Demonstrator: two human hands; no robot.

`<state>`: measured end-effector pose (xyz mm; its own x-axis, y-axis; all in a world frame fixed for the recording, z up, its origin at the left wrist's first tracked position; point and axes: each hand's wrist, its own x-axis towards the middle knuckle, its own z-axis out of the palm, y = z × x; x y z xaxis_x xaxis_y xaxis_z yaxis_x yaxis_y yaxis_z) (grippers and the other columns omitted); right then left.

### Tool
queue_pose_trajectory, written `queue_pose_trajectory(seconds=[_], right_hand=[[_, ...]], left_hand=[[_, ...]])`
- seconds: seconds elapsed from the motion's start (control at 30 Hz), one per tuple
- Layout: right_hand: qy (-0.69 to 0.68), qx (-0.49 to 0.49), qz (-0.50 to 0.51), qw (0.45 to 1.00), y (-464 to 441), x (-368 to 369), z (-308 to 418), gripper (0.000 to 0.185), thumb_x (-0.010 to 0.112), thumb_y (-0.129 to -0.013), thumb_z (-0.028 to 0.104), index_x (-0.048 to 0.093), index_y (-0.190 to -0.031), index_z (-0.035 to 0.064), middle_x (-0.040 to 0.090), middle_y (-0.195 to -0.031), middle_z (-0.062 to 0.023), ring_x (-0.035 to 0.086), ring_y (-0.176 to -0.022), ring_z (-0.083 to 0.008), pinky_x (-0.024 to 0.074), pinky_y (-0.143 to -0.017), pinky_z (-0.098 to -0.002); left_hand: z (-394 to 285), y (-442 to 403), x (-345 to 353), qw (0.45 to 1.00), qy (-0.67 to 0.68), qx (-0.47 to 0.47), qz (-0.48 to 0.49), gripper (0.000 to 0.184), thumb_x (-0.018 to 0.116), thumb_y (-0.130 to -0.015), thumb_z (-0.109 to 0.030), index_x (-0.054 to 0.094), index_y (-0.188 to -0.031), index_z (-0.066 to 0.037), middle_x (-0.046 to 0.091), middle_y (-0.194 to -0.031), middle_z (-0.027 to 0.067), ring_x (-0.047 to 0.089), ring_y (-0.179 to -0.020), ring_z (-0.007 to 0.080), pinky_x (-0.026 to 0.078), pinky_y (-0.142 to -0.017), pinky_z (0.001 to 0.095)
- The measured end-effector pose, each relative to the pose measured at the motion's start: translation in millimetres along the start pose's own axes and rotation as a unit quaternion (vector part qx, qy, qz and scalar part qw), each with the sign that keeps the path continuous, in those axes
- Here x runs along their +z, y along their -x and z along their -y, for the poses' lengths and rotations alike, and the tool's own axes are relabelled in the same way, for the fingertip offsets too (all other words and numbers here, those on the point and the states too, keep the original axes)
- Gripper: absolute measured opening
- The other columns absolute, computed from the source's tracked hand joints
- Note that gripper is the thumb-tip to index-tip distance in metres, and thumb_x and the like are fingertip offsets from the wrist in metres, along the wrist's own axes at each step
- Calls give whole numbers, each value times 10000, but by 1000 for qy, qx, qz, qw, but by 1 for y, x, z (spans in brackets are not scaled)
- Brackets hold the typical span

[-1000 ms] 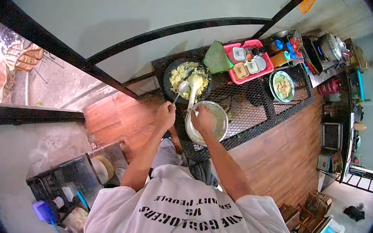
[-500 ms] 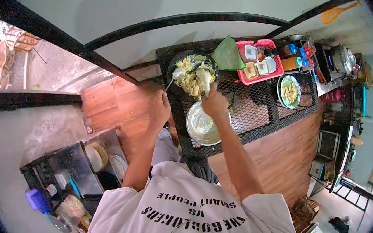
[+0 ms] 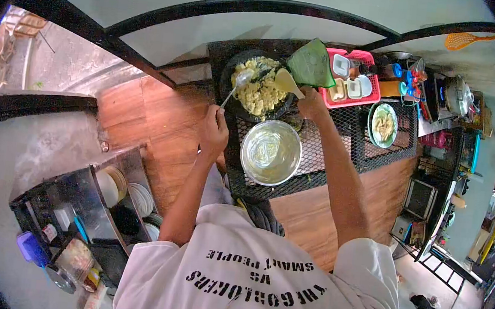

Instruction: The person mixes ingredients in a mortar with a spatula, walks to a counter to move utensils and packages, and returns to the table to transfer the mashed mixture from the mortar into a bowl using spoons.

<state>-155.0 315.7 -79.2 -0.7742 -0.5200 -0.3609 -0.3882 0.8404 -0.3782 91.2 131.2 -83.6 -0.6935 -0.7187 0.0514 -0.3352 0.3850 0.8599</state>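
Observation:
My left hand is closed on the handle of a metal spoon, whose head rests at the left of the food. In my right hand is the handle of a pale ladle, its head at the right side of the dark pan. Yellowish, lumpy food lies in the dark round pan. Just below the pan, a metal bowl with whitish residue inside stands on the black mesh table. A green leaf lies right of the pan.
A pink basket with small containers stands behind the mesh table's middle. Right of it are bottles and a plate of food. A pot stands farther right. A rack with plates is at the lower left.
The ladle has gone from above the bowl into the pan, then to its right side, with my right hand moving right. The spoon stays in my left hand. The whole view has shifted.

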Motion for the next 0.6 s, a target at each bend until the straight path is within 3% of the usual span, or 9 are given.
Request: queue_pose_trajectory(seconds=[0.07, 0.17, 0.23, 0.27, 0.33, 0.37, 0.43, 0.47, 0.6], right_hand=[[37, -47, -36, 998, 7, -4, 4, 399, 524, -713, 47, 596, -1105, 29, 652, -855, -245, 662, -748, -377, 544, -707, -446], [50, -57, -18, 997, 14, -26, 21, 314, 545, -774, 91, 600, -1077, 29, 676, -848, -185, 669, -698, -315, 554, -666, -404], [-213, 177, 166, 947, 18, -39, 30, 252, 601, -852, 252, 612, -1035, 79, 696, -871, -116, 670, -700, -213, 546, -636, -342], [-210, 177, 166, 947, 21, -42, 31, 252, 601, -852, 252, 612, -1035, 79, 696, -871, -116, 670, -700, -213, 546, -636, -342], [-294, 217, 191, 911, 31, -47, 26, 369, 549, -914, 449, 609, -1056, 114, 702, -902, -69, 659, -705, -136, 528, -616, -292], [-293, 217, 191, 911, 35, -43, 17, 369, 549, -914, 449, 609, -1056, 114, 702, -902, -69, 659, -705, -136, 528, -616, -292], [-510, 211, 208, 808, 43, -33, -4, 465, 462, -941, 521, 596, -1110, 109, 704, -927, -74, 654, -697, -151, 522, -640, -321], [-528, 193, 245, 790, 46, -33, -13, 530, 402, -960, 532, 569, -1180, 80, 699, -990, -82, 652, -799, -171, 504, -747, -381], [-543, 219, 201, 785, 63, -25, -28, 533, 419, -949, 547, 535, -1269, 137, 672, -1076, -77, 607, -991, -205, 425, -869, -428]], left_hand=[[4, 0, -3, 999, 23, 21, -11, 146, 456, -961, -146, 549, -949, -35, 586, -828, 178, 577, -754, 347, 457, -675, 415], [7, -1, -8, 1000, 9, -19, -12, 137, 465, -957, -143, 550, -936, -38, 572, -784, 158, 569, -717, 308, 453, -671, 390], [19, 1, -5, 999, 34, -21, -11, 143, 470, -956, -153, 555, -925, -41, 556, -733, 128, 558, -670, 273, 452, -654, 371], [25, 2, -1, 999, 36, -22, -12, 143, 470, -956, -153, 555, -925, -41, 556, -733, 128, 558, -670, 273, 452, -654, 371], [32, 5, 4, 997, 75, 14, -31, 153, 469, -960, -161, 556, -927, -40, 538, -683, 90, 548, -632, 241, 448, -626, 361], [36, 8, 6, 996, 77, 13, -31, 153, 469, -960, -161, 556, -927, -40, 538, -683, 90, 548, -632, 241, 448, -626, 361], [35, 15, 7, 998, 55, -42, 2, 121, 458, -972, -136, 518, -925, -41, 503, -663, 109, 518, -594, 235, 416, -584, 361], [35, 17, 8, 998, 56, -43, 3, 121, 458, -972, -136, 518, -925, -41, 503, -663, 109, 518, -594, 235, 416, -584, 361], [37, 25, 12, 985, 119, -116, 36, 133, 448, -973, -143, 523, -915, -50, 502, -630, 65, 522, -586, 174, 419, -578, 328]])
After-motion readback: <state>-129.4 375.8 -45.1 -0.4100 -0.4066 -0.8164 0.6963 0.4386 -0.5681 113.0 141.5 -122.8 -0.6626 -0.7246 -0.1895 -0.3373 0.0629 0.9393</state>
